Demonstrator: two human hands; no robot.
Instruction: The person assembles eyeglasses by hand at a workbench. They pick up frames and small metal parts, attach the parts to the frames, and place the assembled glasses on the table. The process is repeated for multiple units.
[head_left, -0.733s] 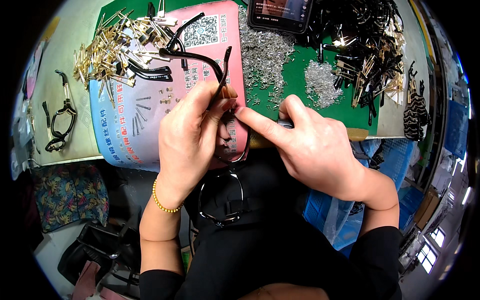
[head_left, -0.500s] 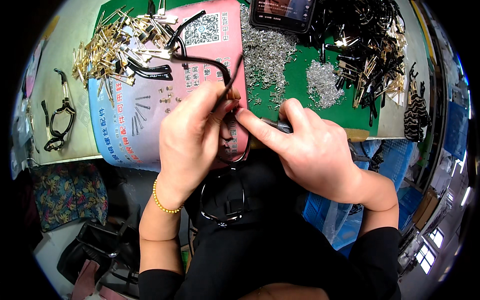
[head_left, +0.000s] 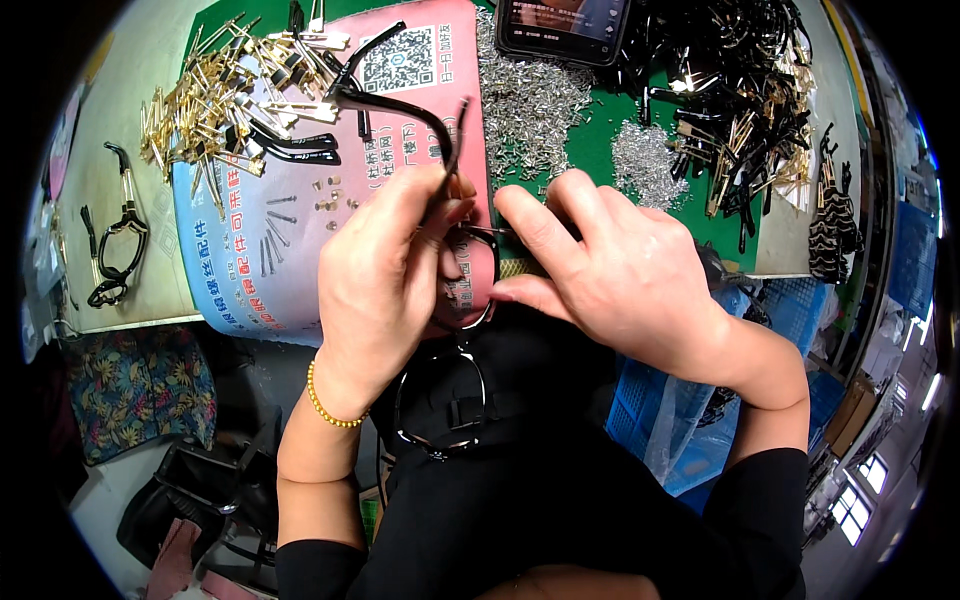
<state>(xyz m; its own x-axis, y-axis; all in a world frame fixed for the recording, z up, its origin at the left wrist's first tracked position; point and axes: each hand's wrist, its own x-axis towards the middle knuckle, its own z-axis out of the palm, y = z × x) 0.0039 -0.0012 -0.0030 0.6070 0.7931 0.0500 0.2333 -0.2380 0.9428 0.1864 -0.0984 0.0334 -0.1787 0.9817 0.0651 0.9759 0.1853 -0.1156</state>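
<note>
My left hand (head_left: 375,270) is closed around a pair of eyeglasses (head_left: 437,455), pinching it near the hinge between thumb and forefinger. The glasses' dark rims hang below the hand against my black clothing, and a black temple arm (head_left: 445,125) rises above the fingers. My right hand (head_left: 625,270) is curled to the right of that hinge, its thumb and forefinger round a thin-shafted screwdriver (head_left: 488,231). The dark shaft points left toward the pinched spot; the hand hides the handle. Whether the tip touches a screw is too small to tell.
Gold and black temple arms (head_left: 230,100) are heaped at the far left, with more (head_left: 740,110) at the far right. Small silver screws (head_left: 535,110) and a smaller pile (head_left: 650,165) lie on the green mat. A phone (head_left: 560,30) stands behind. Another eyeglass frame (head_left: 125,235) lies left.
My right hand has shifted up, its forefinger drawn back from the hinge and its thumb now showing below. The screwdriver shaft has come into sight at the hinge. My left hand stays nearly in place.
</note>
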